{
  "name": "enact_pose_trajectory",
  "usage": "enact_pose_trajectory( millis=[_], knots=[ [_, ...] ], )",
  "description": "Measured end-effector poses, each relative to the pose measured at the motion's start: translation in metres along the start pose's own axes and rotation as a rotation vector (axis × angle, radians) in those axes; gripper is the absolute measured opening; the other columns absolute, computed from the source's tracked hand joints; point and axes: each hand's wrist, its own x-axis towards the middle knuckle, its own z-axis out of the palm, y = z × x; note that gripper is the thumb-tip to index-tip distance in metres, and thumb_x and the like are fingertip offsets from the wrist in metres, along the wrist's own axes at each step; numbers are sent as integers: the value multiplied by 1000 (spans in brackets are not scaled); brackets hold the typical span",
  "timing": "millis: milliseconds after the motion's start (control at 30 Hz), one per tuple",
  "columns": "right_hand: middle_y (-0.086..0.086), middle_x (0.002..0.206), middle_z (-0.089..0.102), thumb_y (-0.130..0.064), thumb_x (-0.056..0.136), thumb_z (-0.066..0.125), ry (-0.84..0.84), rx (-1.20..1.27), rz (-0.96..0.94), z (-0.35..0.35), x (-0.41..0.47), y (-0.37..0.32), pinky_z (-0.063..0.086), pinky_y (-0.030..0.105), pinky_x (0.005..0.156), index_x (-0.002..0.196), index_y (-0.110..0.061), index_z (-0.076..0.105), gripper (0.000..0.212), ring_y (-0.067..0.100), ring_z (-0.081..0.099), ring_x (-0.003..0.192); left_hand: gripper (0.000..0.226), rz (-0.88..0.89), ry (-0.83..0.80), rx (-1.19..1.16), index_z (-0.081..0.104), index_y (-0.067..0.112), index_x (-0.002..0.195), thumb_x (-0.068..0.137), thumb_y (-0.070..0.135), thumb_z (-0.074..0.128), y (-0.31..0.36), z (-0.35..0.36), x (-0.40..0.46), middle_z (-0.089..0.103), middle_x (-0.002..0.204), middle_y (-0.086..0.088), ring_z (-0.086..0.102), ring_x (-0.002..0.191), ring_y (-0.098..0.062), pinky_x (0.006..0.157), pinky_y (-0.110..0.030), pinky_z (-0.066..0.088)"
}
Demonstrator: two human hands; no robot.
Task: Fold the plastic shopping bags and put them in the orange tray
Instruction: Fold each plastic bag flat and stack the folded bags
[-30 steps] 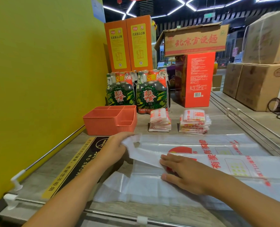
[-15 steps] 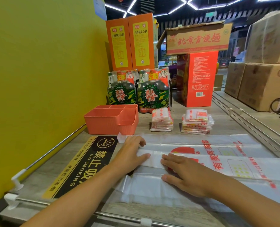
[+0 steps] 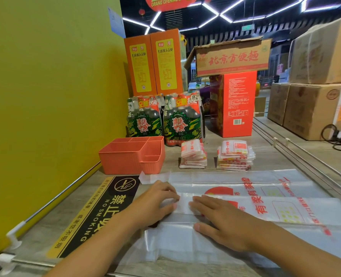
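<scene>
A thin, crinkly translucent plastic bag (image 3: 245,208) with red print lies flat across the lower right of the wood-grain counter (image 3: 185,268). At lower centre, left hand (image 3: 157,202) and right hand (image 3: 223,220) press it, fingers straight. The ribbed orange tray (image 3: 125,160) sits mid-left.

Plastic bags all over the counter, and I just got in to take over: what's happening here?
A person is folding a plastic shopping bag spread flat on the counter. Both hands press flat on its folded strip, the left hand beside the right hand. Two stacks of folded bags sit beyond it. The orange tray at the left looks unfilled, though its inside is only partly visible.
</scene>
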Motion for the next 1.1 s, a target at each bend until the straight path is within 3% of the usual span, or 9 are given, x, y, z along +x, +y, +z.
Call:
enact_pose_trajectory(
  millis=[100,233,333,467,533,633,767,933,1100],
  knots=[
    [-20,167,-1,-64,102,28,24,15,-20,-1,0,-2,-1,23,119,160,-39,5,67,4,-1,153,25,-41,89,65,62,36,120,95,43,63,7,3,2,47,116,19,36,111,-3,98,-24,35],
    [-23,166,-1,-63,103,26,35,31,-79,0,4,-9,-7,16,116,160,-38,5,67,-4,-9,150,11,-70,105,1,57,35,97,93,38,67,15,1,2,54,99,17,46,94,-4,78,-18,38],
    [-23,166,1,-63,103,23,2,48,-96,5,8,-10,-11,15,113,160,-38,7,65,-9,-10,146,6,-79,63,-43,62,32,89,94,33,66,11,-6,0,56,93,18,50,93,-3,84,-25,46],
    [-27,164,-2,-67,101,20,-21,76,-89,8,11,-8,-12,17,113,160,-42,5,65,-14,-14,140,12,-334,273,-113,66,31,100,96,22,61,-1,-20,0,54,102,15,52,93,0,84,-25,48],
    [-28,164,-4,-68,101,19,-30,79,-87,9,11,-7,-13,16,112,159,-43,3,65,-15,-15,140,15,-410,253,-113,66,32,108,98,23,59,-4,-20,0,57,105,11,56,90,-2,78,-23,49],
    [-28,164,-4,-67,101,20,-25,83,-85,9,11,-7,-16,11,108,160,-42,3,66,-14,-15,142,19,-445,172,-182,68,34,110,98,24,58,-4,-16,-2,66,101,10,63,87,-5,74,-27,56],
    [-26,165,-3,-66,102,22,-15,87,-85,9,10,-7,-14,13,111,160,-40,5,66,-10,-12,147,20,-515,236,-311,68,32,110,99,22,55,-4,-19,2,71,89,8,65,80,-6,68,-27,54],
    [-25,165,-2,-66,101,22,-20,93,-82,8,10,-8,-11,16,115,160,-39,5,66,-8,-11,148,34,-567,162,-295,61,28,131,97,24,57,-3,-20,-1,63,107,7,61,90,-6,76,-27,53],
    [-25,165,-3,-65,102,22,-38,95,-80,7,9,-9,-11,18,116,160,-39,5,66,-7,-10,149,31,-570,239,-573,64,25,125,94,19,62,4,-25,3,71,102,-4,70,89,-23,76,-43,59]
  ],
)
